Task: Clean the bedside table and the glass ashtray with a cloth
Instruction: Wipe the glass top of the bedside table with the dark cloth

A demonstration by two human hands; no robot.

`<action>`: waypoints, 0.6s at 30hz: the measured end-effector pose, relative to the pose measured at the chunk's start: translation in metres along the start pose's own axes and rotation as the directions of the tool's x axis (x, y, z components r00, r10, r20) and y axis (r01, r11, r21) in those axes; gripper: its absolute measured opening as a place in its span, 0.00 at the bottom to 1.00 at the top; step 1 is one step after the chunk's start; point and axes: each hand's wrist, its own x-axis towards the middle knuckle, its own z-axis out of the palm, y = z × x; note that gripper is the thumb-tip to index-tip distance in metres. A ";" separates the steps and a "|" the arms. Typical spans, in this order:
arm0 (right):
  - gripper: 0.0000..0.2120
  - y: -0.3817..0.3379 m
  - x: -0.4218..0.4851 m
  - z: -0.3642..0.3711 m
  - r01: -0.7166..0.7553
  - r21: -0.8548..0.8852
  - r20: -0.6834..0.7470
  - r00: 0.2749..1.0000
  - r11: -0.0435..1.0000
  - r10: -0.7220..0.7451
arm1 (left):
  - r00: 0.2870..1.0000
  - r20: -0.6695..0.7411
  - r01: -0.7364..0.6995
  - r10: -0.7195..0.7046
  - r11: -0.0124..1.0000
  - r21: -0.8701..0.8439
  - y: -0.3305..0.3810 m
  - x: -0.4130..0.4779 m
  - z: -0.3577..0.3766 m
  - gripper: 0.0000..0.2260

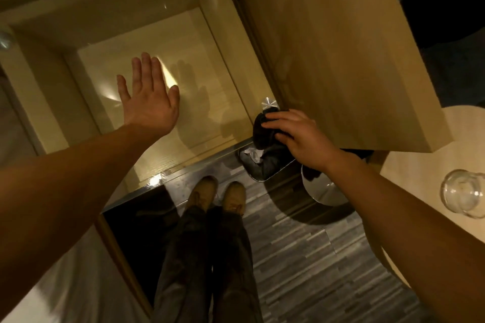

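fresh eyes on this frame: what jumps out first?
The left hand is spread flat over the glass-topped bedside table, centre-left. At the table's near right corner, the right hand grips a dark cloth. A glass ashtray sits on a round table at the far right edge.

Black cloth (grey striped floor)
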 end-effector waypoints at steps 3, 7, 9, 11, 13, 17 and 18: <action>0.18 -0.030 -0.018 -0.024 -0.198 0.386 0.050 0.980 0.901 0.195 | 1.000 0.012 0.003 -0.001 0.995 -0.101 0.016 -0.009 -0.027 0.34; 0.16 -0.064 -0.058 -0.057 -0.294 0.863 0.132 0.917 0.412 0.378 | 0.967 0.046 -0.190 0.250 0.832 -0.522 0.082 -0.064 -0.090 0.29; 0.15 -0.076 -0.079 -0.071 -0.273 0.942 0.182 0.904 0.195 0.387 | 0.895 0.222 -0.096 0.387 0.653 -0.751 0.121 -0.095 -0.119 0.25; 0.16 -0.083 -0.102 -0.082 -0.232 0.967 0.175 0.908 0.109 0.380 | 0.777 0.318 -0.017 0.542 0.524 -0.851 0.156 -0.119 -0.134 0.28; 0.17 -0.087 -0.127 -0.091 -0.186 0.983 0.165 0.903 0.012 0.398 | 0.676 0.312 -0.052 0.668 0.466 -0.883 0.186 -0.136 -0.135 0.35; 0.17 -0.081 -0.183 -0.100 -0.101 0.982 0.166 0.857 -0.158 0.487 | 0.680 0.302 -0.033 0.668 0.439 -0.898 0.243 -0.169 -0.126 0.19; 0.19 -0.076 -0.198 -0.100 -0.085 0.977 0.175 0.843 -0.196 0.508 | 0.685 0.309 -0.026 0.660 0.445 -0.895 0.257 -0.178 -0.123 0.14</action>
